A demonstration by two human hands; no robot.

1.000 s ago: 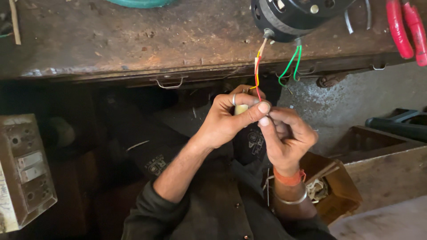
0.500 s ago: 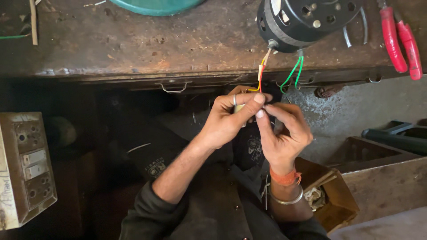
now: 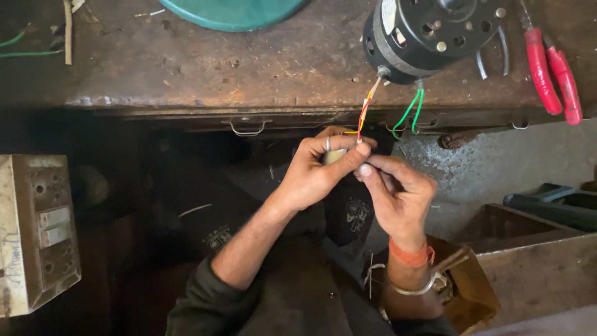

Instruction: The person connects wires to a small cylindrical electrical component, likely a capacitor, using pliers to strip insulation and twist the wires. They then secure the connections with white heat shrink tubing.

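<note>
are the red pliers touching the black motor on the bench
Apart. The head view shows the red pliers lying to the right of the black motor, with a strip of bare bench top plainly visible between them.
</note>
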